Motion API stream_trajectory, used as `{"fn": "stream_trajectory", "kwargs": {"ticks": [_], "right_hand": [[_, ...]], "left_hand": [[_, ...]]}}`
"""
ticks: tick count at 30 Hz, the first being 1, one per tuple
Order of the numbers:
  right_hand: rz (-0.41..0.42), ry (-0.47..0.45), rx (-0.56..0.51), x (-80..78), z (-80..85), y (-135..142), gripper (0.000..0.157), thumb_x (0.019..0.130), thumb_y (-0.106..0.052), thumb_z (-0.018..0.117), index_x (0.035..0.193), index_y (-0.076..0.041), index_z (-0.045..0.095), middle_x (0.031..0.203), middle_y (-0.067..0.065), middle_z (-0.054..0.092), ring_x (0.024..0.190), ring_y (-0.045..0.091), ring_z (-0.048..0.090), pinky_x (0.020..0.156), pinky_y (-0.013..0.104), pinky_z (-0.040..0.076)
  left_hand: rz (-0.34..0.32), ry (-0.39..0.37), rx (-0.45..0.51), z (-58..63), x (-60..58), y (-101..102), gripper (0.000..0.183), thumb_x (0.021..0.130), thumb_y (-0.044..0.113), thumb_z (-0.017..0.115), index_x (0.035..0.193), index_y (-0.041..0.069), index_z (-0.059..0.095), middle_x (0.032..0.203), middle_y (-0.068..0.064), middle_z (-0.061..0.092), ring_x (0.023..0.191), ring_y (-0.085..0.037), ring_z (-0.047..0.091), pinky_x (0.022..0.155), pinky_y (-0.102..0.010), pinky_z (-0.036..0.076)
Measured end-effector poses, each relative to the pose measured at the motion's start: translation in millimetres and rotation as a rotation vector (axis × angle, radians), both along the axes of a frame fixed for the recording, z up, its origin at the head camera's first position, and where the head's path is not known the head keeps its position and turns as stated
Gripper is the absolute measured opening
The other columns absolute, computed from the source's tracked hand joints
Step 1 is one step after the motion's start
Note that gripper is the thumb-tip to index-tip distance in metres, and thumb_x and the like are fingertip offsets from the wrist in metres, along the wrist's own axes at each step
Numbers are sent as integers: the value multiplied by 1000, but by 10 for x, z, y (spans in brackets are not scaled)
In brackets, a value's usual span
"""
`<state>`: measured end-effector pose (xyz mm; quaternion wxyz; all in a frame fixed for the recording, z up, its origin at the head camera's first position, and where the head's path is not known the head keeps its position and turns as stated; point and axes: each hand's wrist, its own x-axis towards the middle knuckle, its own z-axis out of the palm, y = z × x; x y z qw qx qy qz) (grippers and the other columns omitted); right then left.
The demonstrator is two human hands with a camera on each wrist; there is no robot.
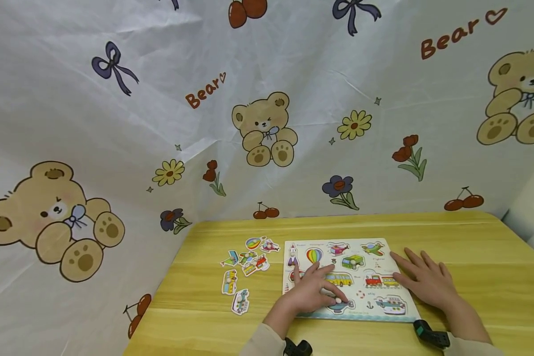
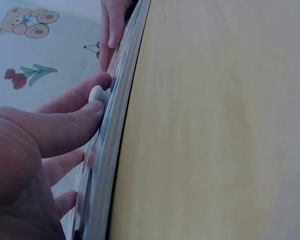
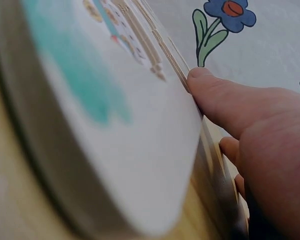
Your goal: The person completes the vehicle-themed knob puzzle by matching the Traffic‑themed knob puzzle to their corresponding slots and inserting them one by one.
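Note:
My left hand [image 1: 309, 290] lies over the lower left of a white puzzle board [image 1: 405, 315] printed with vehicles. Its thumb and index finger pinch the white knob [image 2: 96, 93] of a blue submarine puzzle piece [image 1: 341, 307] near the board's bottom edge. The other left fingers spread across the board's face. Whether the piece sits flush in its recess cannot be seen. At the board's right edge rests my right hand [image 1: 429, 282], palm down with fingers spread; its thumb [image 3: 222, 100] is at the edge in the right wrist view.
Several loose puzzle pieces lie left of the board, among them a yellow bus [image 1: 229, 282], a ship [image 1: 240, 301] and a red train [image 1: 255, 265]. The wooden table [image 1: 196, 326] meets a white bear-print cloth [image 1: 307, 183] at the back.

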<state>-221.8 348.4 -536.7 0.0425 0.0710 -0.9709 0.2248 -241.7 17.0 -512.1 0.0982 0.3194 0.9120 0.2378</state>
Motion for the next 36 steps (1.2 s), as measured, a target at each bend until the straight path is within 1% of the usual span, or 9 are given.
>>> {"fn": "stream_trajectory", "kwargs": {"ticks": [6,13,22,30,36], "right_hand": [[-1,-9,-4,-1,0,2,68,100,-55,49,157,-22,33,159,30,26,143,62,13,103,83,4],[-7,-2,-5,-9,-5,6,68,100,-55,49,157,-21,34,159,30,27,143,62,13,103,83,4],[0,-14,-10,4,10,-5,70,99,-55,50,157,-19,34,159,27,29,142,62,14,103,83,4],[8,-14,7,0,9,-1,69,100,-55,49,157,-20,33,160,26,28,143,62,13,103,83,4],[11,-23,13,-15,-2,-5,69,100,-55,48,158,-20,32,160,26,27,143,62,13,103,83,4]], "left_hand": [[7,19,-23,-7,-5,7,24,89,28,74,90,53,75,162,14,33,155,-34,19,111,-80,-1],[1,29,-18,-35,-19,3,25,90,28,74,91,54,74,161,15,33,155,-34,19,111,-80,0],[2,10,-18,-46,-22,-17,26,91,27,73,91,54,74,162,15,31,155,-34,18,111,-80,-2],[-1,28,-34,-37,-19,-15,28,91,27,72,92,55,74,162,15,31,155,-34,20,111,-80,-2],[14,33,-52,-31,-20,-11,31,91,25,71,91,56,73,162,15,31,155,-35,20,110,-80,-3]]}}
